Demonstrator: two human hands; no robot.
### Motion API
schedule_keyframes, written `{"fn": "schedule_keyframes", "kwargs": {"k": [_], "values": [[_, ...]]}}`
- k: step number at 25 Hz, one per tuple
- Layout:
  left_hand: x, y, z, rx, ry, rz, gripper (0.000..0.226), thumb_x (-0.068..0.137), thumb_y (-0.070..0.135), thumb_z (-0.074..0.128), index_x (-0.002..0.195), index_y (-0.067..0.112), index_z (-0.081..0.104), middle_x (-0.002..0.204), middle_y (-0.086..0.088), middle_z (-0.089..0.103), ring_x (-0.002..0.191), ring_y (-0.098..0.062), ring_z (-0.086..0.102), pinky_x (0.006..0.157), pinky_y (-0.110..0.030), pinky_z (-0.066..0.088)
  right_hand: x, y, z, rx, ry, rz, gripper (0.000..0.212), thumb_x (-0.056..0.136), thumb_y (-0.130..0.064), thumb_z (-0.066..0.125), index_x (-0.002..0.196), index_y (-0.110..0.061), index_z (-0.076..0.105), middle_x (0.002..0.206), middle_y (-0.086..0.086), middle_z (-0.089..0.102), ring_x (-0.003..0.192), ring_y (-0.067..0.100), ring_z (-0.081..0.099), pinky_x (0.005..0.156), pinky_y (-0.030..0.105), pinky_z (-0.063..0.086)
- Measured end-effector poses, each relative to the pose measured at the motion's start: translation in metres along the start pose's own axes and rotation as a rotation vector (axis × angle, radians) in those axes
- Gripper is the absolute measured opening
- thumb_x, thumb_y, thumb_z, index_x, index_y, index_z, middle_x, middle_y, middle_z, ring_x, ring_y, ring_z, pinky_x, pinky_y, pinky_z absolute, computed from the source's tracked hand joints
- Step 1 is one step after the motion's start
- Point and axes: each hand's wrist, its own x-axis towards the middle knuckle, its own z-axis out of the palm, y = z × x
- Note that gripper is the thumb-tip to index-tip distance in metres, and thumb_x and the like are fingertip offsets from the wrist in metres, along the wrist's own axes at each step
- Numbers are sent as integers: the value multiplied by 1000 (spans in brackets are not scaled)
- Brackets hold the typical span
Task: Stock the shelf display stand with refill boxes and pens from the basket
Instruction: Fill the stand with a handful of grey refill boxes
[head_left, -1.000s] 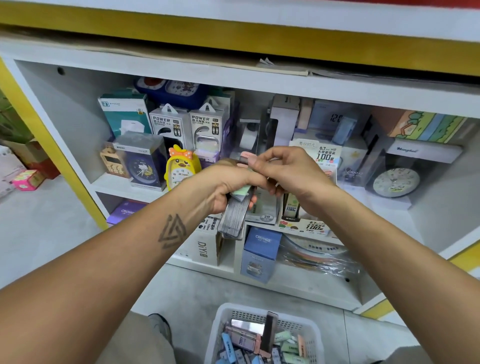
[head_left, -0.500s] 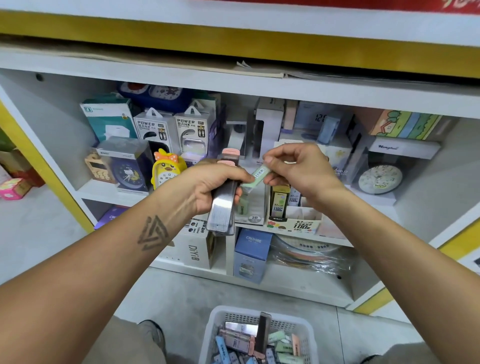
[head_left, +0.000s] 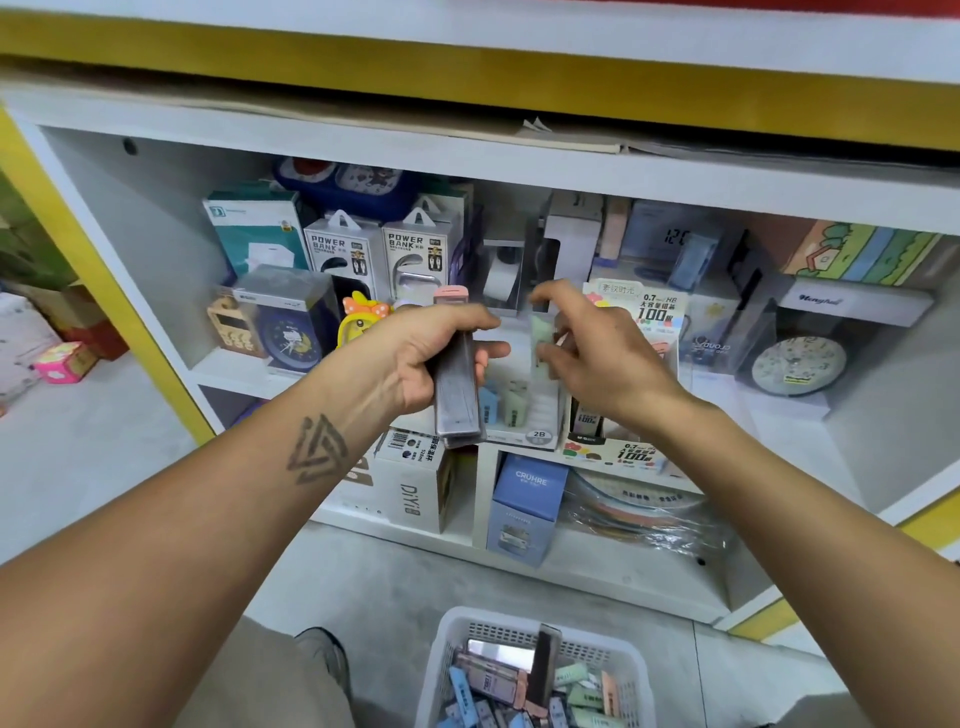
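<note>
My left hand (head_left: 415, 358) grips a bundle of grey refill boxes with pink caps (head_left: 457, 395), held upright in front of the shelf. My right hand (head_left: 592, 353) pinches one pale green refill box (head_left: 540, 340) just above the white display stand (head_left: 545, 415) on the shelf. A blue and a green box stand in the stand's slots. The stand's right part shows a 0.7 HB 100 card (head_left: 657, 309). A white basket (head_left: 641, 670) on the floor below holds several blue, green and pink boxes.
Power bank boxes (head_left: 343, 249), clocks (head_left: 797, 364) and a yellow duck clock (head_left: 358, 325) crowd the shelf around the stand. A blue CRUHRE box (head_left: 527, 504) and a DIY box (head_left: 415, 483) stand on the lower shelf. Grey floor lies left of the shelf.
My right hand has carried the green box away from the left hand's bundle, turned it upright and lowered it over the stand. The left hand stays put with the bundle.
</note>
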Motion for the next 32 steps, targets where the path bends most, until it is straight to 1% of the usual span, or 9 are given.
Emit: {"fn": "schedule_keyframes", "kwargs": {"k": [3,6,8,10,14,19,24,28,32], "values": [[-1,-1,-9,15,34,-18,16,89,4,63,92,13,51,65,-16,70,38,-13,50,41,-20,47,6,4,4,61,31,14,13,102,-20,49,108,-32,46,76,-3,66,72,11,67,70,42,57],[-1,-1,-14,35,44,-18,15,88,2,63,88,12,51,65,-16,69,37,-13,50,41,-20,47,11,5,12,13,30,-9,8,99,-14,52,100,-22,50,84,-1,63,77,19,66,71,44,57],[-1,-1,-16,40,55,-13,16,87,1,63,87,12,52,66,-17,70,38,-14,50,42,-20,47,11,5,18,-36,3,-32,8,98,-12,52,97,-19,49,88,2,61,79,24,64,71,45,55],[-1,-1,-17,45,61,-9,16,87,1,64,88,12,52,67,-17,70,38,-14,51,42,-20,47,12,6,24,-106,-44,-58,7,98,-12,51,96,-18,48,89,4,59,77,26,61,70,45,54],[-1,-1,-17,52,63,-12,16,86,1,64,91,12,53,67,-17,70,38,-14,51,42,-21,48,12,5,31,-213,-115,-104,7,96,-11,53,94,-17,50,83,3,59,75,25,56,69,44,53],[-2,-1,-18,54,57,-16,16,86,1,64,92,11,54,68,-18,70,38,-14,52,41,-21,48,14,5,31,-277,-120,-104,8,94,-16,59,91,-21,54,81,4,63,75,29,57,68,41,53],[-3,-2,-17,62,62,-14,15,86,0,65,89,11,55,63,-16,69,37,-15,52,41,-21,47,14,6,25,-259,-135,-83,13,90,-9,62,85,-20,56,79,2,62,75,27,58,67,40,52],[-4,-3,-14,78,48,-8,13,86,-1,63,86,9,55,59,-13,65,38,-15,51,42,-20,47,14,5,25,-228,-166,-89,13,90,-11,64,86,-22,59,83,1,65,79,25,60,71,40,54],[-5,-4,-12,101,39,0,12,86,-1,62,85,9,55,59,-11,63,39,-15,51,43,-20,47,12,6,27,-225,-131,-116,10,93,-13,62,86,-19,58,80,3,64,75,26,60,69,41,54]]}}
